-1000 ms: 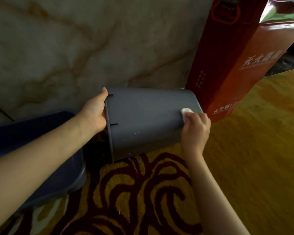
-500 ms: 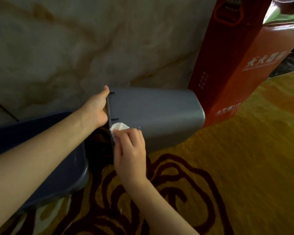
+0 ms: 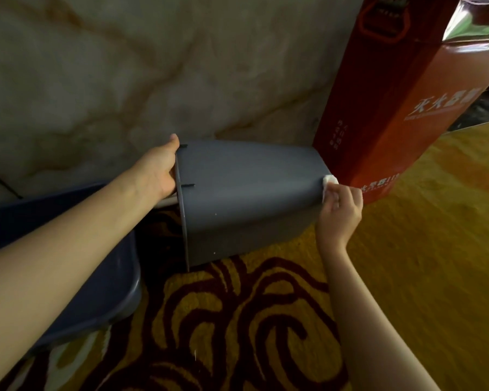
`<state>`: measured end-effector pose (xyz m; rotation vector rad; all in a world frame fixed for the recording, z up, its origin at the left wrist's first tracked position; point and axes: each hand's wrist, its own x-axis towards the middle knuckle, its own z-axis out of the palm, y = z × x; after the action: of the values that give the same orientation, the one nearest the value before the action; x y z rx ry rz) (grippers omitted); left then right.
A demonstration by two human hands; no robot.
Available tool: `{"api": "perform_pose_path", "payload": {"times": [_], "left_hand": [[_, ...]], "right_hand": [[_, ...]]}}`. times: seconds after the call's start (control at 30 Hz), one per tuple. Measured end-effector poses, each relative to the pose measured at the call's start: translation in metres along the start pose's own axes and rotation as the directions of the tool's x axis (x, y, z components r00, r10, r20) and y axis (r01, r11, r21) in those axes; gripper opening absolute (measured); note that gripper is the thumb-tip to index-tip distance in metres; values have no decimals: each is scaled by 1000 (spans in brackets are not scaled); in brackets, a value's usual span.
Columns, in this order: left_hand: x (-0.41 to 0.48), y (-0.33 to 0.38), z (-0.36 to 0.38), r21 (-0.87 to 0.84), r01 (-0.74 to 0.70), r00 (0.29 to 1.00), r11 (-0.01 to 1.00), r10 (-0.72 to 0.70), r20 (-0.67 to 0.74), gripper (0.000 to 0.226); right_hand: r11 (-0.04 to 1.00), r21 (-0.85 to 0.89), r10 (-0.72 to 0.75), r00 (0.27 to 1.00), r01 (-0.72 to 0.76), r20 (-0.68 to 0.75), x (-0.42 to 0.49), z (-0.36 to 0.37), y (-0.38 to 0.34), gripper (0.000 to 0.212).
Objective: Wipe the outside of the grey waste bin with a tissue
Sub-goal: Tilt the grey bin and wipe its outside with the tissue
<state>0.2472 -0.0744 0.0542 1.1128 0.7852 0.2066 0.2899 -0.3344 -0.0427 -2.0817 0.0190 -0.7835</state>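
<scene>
Grey waste bin (image 3: pixel 246 198) lies on its side above the patterned carpet (image 3: pixel 237 320), beside the red box (image 3: pixel 393 108). Left hand (image 3: pixel 158 173) grips its rim. Right hand (image 3: pixel 340 210), closed, presses tissue (image 3: pixel 329 180) against its base edge.

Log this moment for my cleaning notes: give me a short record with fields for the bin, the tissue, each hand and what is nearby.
bin: grey bin tipped on its side, open end to the left, base to the right
tissue: white tissue pressed on the bin's outside at the base end
left hand: left hand grips the bin's rim
right hand: right hand holds the tissue against the bin
nearby: red box just right of the bin; dark blue tub to its left
floor: patterned carpet
</scene>
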Motion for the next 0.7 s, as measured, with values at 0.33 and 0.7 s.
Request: {"api": "perform_pose_path", "payload": {"times": [0.33, 0.7], "left_hand": [[13, 2, -6, 14, 11, 997, 1000, -12, 81, 35], [25, 1, -4, 1, -21, 997, 1000, 21, 73, 39]], "right_hand": [[974, 127, -196, 978, 187, 65, -43, 11, -66, 16], [863, 301, -475, 855, 406, 209, -115, 45, -110, 21]]}}
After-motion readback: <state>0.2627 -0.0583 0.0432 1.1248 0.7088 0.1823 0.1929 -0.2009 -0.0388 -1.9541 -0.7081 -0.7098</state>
